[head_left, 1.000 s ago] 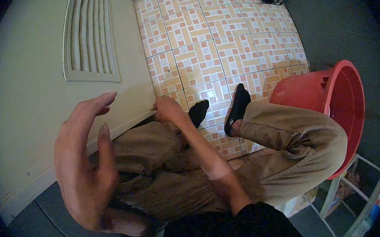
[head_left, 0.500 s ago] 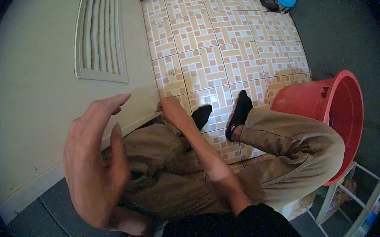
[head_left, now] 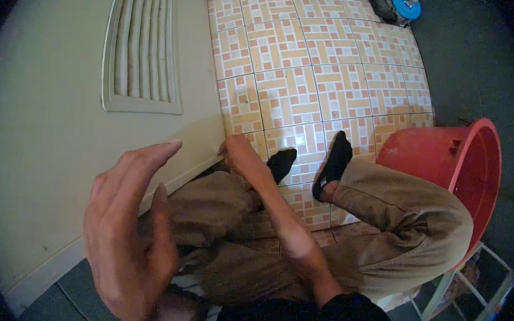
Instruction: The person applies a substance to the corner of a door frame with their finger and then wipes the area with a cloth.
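My left hand (head_left: 125, 234) is raised close in front of the pale door (head_left: 51, 142), thumb and fingers apart, with nothing seen between them. Farther off, my right hand (head_left: 245, 158) is at the door's bottom corner, its fingers curled inward against the edge. Whatever those fingertips may be gripping is hidden. My right forearm (head_left: 291, 224) crosses over my brown trousers (head_left: 225, 243). A louvred vent (head_left: 147, 41) is set into the door.
Patterned tiles (head_left: 287, 90) cover the floor, where my feet in black socks (head_left: 333, 161) rest. To the right stands a red bucket (head_left: 420, 150) beside my knee. Near it is a white metal rack (head_left: 444, 293). A blue round object (head_left: 406, 4) lies far right by the dark wall (head_left: 473, 63).
The view has shifted slightly, so floor, bucket and legs appear a little more to the right and lower. Both hands keep nearly the same pose, the right still at the door corner.
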A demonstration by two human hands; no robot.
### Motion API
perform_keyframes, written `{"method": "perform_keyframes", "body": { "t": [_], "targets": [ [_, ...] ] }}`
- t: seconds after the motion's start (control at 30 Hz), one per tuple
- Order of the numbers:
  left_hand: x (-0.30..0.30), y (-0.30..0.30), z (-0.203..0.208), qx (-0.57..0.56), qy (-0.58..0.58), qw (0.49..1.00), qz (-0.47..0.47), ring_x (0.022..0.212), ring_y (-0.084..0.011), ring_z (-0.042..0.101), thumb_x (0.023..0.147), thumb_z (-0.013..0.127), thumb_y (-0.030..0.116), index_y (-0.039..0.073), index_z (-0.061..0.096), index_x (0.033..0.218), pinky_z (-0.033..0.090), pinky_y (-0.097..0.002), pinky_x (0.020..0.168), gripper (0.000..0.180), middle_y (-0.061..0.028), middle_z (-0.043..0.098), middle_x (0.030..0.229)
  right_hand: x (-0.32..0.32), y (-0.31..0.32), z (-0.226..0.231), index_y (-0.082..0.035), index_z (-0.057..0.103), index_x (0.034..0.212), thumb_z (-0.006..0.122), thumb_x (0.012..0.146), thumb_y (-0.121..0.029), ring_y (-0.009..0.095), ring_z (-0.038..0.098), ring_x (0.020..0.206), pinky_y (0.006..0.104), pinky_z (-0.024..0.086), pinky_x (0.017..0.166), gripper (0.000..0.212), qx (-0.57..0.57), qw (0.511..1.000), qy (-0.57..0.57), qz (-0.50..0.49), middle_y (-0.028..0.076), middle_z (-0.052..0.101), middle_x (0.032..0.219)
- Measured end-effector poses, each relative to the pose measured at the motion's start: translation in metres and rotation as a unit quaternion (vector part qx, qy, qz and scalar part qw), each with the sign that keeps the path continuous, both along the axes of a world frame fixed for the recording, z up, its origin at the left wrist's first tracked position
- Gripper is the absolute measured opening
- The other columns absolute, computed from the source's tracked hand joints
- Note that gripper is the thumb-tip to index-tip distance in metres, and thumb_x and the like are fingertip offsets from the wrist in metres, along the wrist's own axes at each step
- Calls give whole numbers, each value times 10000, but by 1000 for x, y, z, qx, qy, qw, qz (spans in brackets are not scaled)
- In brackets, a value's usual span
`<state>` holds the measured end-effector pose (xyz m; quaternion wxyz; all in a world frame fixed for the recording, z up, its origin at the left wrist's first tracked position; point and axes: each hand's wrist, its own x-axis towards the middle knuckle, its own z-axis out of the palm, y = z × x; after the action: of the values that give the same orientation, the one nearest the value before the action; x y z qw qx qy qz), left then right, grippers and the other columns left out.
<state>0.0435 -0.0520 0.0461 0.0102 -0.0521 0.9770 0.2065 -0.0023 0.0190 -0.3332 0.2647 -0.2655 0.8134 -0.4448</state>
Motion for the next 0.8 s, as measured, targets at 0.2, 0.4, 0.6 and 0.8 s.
{"method": "perform_keyframes", "body": {
  "t": [0.2,0.4,0.6,0.8],
  "targets": [
    [4,1,-6,-18,14,1000,-19,1165,-322,641,869,539,-155,-6,569,1314,461,-418,1052,471,-194,659,1262,9,-5,17,51,730,847,636,730,42,481,675,897,525,549,815,150,-36,999,20,-29,294,680,836],
    [-3,2,3,-15,-12,1000,14,1120,-318,649,841,563,-127,-7,633,1242,466,-413,1023,424,-185,673,1226,4,-10,3,42,738,854,634,739,46,464,685,896,515,554,826,155,31,999,29,2,290,695,875],
    [-2,-2,5,-14,-13,1000,22,1105,-330,643,809,579,-117,19,644,1246,469,-411,997,463,-179,677,1204,-9,-9,36,11,756,873,632,742,25,443,687,919,507,552,845,181,-2,999,-12,35,268,707,908],
    [0,-2,1,-8,-10,1000,13,1107,-377,617,797,559,-90,54,623,1290,460,-447,973,517,-184,656,1210,-10,3,18,7,743,930,644,747,-2,440,682,910,506,543,859,208,19,999,25,0,256,711,893]
  ]
}}
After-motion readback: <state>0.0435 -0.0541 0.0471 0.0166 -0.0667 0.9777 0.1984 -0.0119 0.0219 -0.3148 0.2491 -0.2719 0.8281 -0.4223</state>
